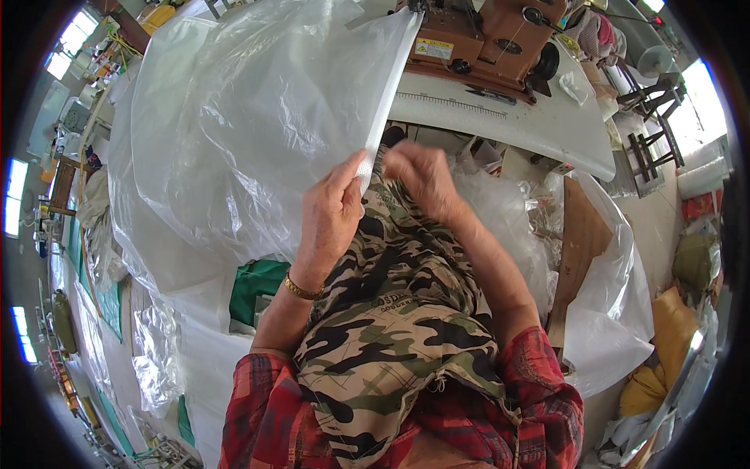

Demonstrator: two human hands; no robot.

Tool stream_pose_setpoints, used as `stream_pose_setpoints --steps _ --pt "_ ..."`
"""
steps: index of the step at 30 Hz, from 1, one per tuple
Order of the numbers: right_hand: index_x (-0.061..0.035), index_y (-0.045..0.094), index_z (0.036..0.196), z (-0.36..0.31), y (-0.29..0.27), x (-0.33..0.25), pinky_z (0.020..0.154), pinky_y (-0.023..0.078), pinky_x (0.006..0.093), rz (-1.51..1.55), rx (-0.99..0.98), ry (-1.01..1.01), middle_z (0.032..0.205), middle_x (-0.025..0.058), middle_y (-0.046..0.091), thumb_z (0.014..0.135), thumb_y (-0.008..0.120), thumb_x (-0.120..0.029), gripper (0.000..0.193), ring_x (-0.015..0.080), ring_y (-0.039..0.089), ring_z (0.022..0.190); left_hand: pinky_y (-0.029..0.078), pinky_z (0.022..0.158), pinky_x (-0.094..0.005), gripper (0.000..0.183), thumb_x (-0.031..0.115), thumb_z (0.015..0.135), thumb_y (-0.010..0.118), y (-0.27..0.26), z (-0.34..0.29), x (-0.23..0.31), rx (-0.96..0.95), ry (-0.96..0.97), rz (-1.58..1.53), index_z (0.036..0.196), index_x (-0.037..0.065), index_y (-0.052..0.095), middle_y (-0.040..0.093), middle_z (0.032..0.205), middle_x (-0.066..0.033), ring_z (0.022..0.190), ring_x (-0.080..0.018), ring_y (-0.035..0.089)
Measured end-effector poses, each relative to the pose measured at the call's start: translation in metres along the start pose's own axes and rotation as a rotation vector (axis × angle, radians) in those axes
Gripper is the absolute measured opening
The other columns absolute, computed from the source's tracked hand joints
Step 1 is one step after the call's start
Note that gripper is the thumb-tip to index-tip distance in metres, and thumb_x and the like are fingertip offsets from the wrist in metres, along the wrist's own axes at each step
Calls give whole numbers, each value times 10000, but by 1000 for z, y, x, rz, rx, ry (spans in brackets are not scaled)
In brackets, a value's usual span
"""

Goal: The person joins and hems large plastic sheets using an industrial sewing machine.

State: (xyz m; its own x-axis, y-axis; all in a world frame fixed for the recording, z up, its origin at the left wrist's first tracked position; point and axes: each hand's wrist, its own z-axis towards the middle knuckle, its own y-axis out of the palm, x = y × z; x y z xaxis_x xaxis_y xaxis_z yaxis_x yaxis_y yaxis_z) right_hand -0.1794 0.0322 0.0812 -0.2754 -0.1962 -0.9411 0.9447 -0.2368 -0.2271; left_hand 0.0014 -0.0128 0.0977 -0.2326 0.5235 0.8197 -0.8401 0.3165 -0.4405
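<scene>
A large sheet of clear plastic film [258,86] drapes across the left side, its right edge finished with a white woven strip [391,86]. That edge runs up to a brown sewing machine [508,35] at the top. My left hand [332,215] is closed on the strip's lower end, thumb and fingers pinching it. Just right of the strip, apart from it, is my right hand [426,180]. Its fingers are curled together and slightly blurred, and whatever may be between them does not show. Below both hands lies a camouflage apron [398,328] over my lap.
The white machine table [539,133] has a ruler scale [449,103] along it. Crumpled clear plastic [500,211] and a brown cardboard piece [582,234] lie to the right. Green cloth [256,291] shows under the film. A dark wooden stool [652,117] stands far right.
</scene>
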Motion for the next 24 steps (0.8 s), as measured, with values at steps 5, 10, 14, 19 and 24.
stream_pose_setpoints --steps 5,10,14,19,24 --pt "86 628 818 78 -26 27 613 512 278 6 301 37 641 97 643 951 581 -398 504 138 646 639 433 557 -328 402 -28 904 536 3 -2 4 -14 228 202 1303 16 546 467 796 -122 588 -216 495" --pt "92 631 744 136 -39 26 618 525 321 -8 419 80 616 107 642 926 574 -409 536 186 664 638 437 592 -391 378 -2 887 571 13 1 6 -15 228 256 1264 -32 549 489 836 -158 663 -331 515" --pt "58 670 754 172 -55 21 691 537 430 -414 567 196 672 178 663 871 571 -470 550 338 681 721 479 625 -423 338 31 856 598 25 10 -7 -60 272 321 1193 11 578 564 888 -147 718 -343 598" --pt "16 703 788 184 -50 30 709 522 461 -577 611 243 764 199 681 827 593 -534 562 382 669 766 499 581 -429 270 -27 801 610 37 13 -22 -41 298 182 1065 22 636 600 779 -174 666 -381 601" --pt "60 690 853 172 -41 52 730 532 421 -498 558 297 765 208 688 768 689 -523 590 342 690 779 496 576 -430 265 -23 801 611 46 20 -34 -79 316 197 1060 23 635 594 769 -164 663 -374 597"
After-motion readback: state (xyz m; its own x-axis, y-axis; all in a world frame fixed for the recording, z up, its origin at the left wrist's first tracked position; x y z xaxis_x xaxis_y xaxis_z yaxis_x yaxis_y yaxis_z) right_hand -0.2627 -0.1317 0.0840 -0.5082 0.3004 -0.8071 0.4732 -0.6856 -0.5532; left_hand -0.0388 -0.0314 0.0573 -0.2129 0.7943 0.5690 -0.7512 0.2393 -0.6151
